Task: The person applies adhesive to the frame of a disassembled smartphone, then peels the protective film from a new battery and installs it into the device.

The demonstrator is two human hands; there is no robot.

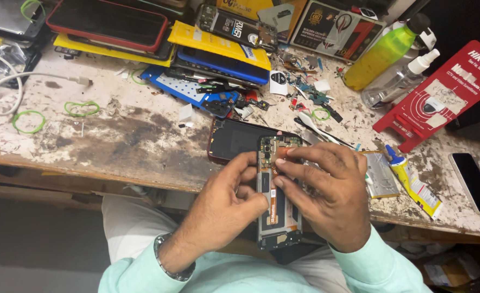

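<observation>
An opened black smartphone with exposed circuit board (277, 201) is clamped between the left hand (224, 202) and the right hand (326, 198), held above the edge of the worn white workbench (115, 141). Its detached dark back cover (234, 140) lies just behind; a yellow glue tube (413, 183) rests to the right.

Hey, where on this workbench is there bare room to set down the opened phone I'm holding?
The widest bare patch is the stained tabletop left of the black back cover, between the green rubber bands and the front edge. Crowded: the back, with stacked phone cases and loose parts; the right, with the glue tube and black phone.
</observation>
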